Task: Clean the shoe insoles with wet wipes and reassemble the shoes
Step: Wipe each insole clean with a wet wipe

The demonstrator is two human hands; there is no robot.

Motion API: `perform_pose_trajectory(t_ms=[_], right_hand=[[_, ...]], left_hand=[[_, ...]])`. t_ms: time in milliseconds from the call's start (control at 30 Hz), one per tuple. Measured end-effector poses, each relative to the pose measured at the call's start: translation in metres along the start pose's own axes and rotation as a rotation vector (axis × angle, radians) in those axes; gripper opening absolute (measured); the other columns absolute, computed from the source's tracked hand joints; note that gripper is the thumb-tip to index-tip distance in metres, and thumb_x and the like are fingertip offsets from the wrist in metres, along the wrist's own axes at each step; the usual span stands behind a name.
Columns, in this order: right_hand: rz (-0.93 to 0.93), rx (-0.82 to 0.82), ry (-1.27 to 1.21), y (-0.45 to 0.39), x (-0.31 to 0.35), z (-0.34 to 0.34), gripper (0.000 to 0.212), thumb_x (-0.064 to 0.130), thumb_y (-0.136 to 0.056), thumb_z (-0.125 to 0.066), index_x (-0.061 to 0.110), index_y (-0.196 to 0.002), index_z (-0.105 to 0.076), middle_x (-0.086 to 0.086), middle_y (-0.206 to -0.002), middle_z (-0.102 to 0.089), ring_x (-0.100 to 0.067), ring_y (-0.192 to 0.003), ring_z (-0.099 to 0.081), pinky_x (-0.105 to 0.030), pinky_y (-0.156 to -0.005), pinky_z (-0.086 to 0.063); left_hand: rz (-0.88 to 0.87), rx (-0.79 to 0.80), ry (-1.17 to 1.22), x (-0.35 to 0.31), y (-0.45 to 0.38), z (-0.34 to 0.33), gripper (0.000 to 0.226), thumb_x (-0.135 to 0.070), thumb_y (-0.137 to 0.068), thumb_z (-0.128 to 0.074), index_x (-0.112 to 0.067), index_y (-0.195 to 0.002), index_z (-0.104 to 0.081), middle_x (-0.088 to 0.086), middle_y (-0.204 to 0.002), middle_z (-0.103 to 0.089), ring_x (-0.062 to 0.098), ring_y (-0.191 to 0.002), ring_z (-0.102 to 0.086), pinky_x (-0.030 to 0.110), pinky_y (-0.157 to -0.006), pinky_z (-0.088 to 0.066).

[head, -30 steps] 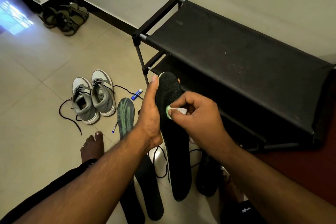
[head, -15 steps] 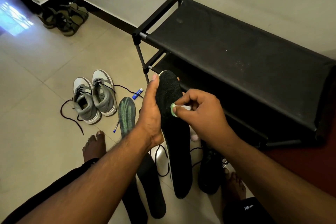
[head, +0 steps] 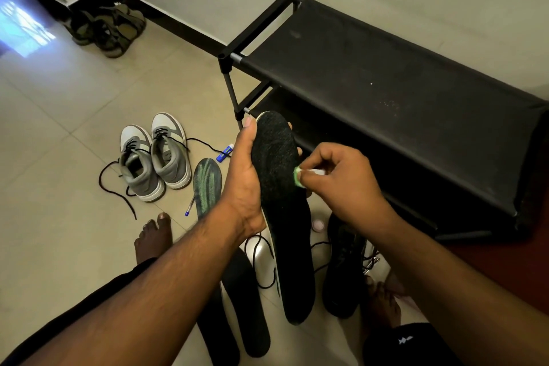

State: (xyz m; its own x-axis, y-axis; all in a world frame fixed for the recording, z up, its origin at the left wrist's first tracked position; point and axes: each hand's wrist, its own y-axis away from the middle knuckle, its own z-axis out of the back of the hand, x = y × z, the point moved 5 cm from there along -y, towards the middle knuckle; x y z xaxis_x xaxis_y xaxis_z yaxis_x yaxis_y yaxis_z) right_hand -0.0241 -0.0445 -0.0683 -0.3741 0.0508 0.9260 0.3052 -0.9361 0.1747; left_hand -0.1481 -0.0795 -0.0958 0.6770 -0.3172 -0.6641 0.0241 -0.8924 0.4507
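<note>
Black insole (head: 282,187) in left hand's (head: 245,184) grip, right hand (head: 341,187) pinching one wipe (head: 298,178); three insoles (head: 207,184) on floor.

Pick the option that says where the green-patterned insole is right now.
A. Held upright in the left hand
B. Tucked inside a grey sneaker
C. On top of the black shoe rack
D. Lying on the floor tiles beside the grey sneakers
D: the green-patterned insole lies flat on the floor tiles just right of the grey sneakers, while the left hand holds a black insole.
</note>
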Motion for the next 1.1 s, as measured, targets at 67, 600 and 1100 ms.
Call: perform_pose_trajectory(t_ms=[67,600,1100], right_hand=[[-0.004,-0.010,-0.011,-0.003,-0.002,0.004,0.016,0.001,-0.075,-0.075,0.013,-0.069,-0.067,0.006,-0.066,-0.067,0.000,-0.054,-0.060,-0.013,-0.052,-0.045],[0.062,0.042,-0.021,0.014,0.013,-0.017,0.014,0.003,-0.074,-0.074,0.015,-0.070,-0.069,0.000,-0.071,-0.069,-0.017,-0.065,-0.064,-0.028,-0.063,-0.055],[0.020,-0.115,-0.012,-0.008,0.001,0.011,0.014,0.005,-0.075,-0.074,0.015,-0.067,-0.068,-0.001,-0.069,-0.068,-0.017,-0.065,-0.065,-0.041,-0.066,-0.057]], left_hand=[[0.003,0.006,-0.015,0.000,0.000,0.000,0.068,-0.072,-0.089,-0.042,-0.014,-0.115,-0.066,0.014,-0.099,-0.060,0.026,-0.081,-0.063,0.043,-0.074,-0.053],[0.103,0.032,-0.063,0.010,0.002,-0.001,0.062,-0.064,-0.091,-0.043,-0.014,-0.080,-0.078,0.009,-0.083,-0.070,0.022,-0.075,-0.069,0.032,-0.070,-0.056],[0.161,0.098,-0.040,0.018,0.001,-0.003,0.063,-0.071,-0.086,-0.049,-0.014,-0.098,-0.074,0.014,-0.093,-0.064,0.029,-0.083,-0.059,0.045,-0.083,-0.043]])
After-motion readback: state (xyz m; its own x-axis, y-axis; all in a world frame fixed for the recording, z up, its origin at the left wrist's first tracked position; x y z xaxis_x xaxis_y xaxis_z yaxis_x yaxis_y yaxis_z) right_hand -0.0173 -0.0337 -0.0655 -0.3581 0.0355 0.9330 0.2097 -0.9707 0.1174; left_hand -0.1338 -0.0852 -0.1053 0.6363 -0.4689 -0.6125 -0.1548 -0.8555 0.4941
